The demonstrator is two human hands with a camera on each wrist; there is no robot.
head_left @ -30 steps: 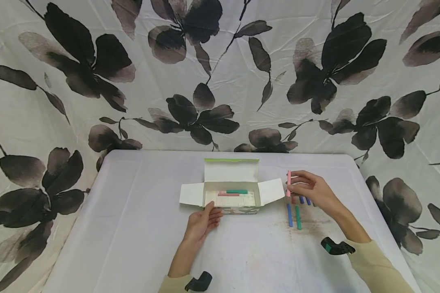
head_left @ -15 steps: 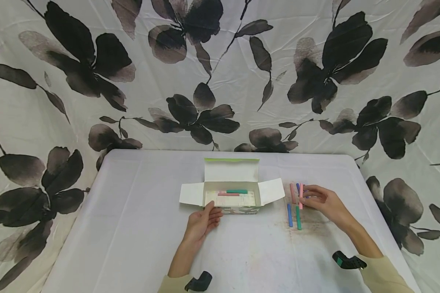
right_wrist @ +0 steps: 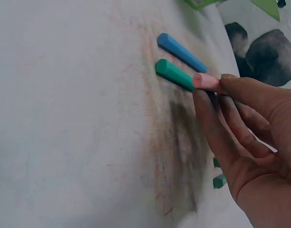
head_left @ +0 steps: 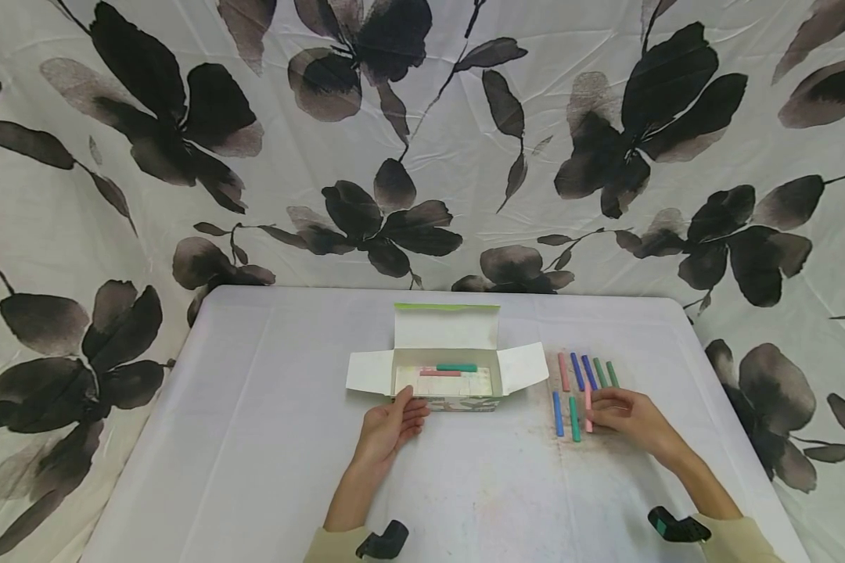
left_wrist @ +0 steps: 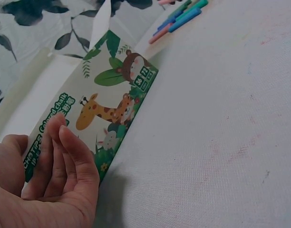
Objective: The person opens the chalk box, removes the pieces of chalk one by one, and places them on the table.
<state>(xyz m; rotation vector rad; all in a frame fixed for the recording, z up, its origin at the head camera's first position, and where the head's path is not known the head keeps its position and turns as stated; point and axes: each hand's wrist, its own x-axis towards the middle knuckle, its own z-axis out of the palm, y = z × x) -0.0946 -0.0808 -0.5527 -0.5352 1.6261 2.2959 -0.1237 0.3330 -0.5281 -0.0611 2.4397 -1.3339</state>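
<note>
An open chalk box (head_left: pixel 461 405) with animal drawings and "Colored chalk" lettering stands on the table, flaps spread. My left hand (head_left: pixel 387 428) holds its front wall, thumb over the rim and fingers along the outside, as the left wrist view shows. A green chalk stick (head_left: pixel 456 367) and a reddish one (head_left: pixel 440 374) lie inside. To the box's right, my right hand (head_left: pixel 630 418) pinches a pink chalk stick (right_wrist: pixel 207 82) between thumb and fingertips. Its end is close over the cloth, just right of a green chalk (right_wrist: pixel 174 73) and a blue chalk (right_wrist: pixel 181 51).
Behind the pink stick lies a row of several chalks: a reddish one (head_left: pixel 563 371), blue ones (head_left: pixel 577 371) and green ones (head_left: pixel 612 374). Colored dust marks the white tablecloth (head_left: pixel 493 500) around them. A floral curtain (head_left: pixel 422 141) hangs behind the table's far edge.
My right hand has brought the pink chalk from near the box's right flap rightward and down toward me, beside the front green chalk. The back row now shows fully. The left hand stays on the box.
</note>
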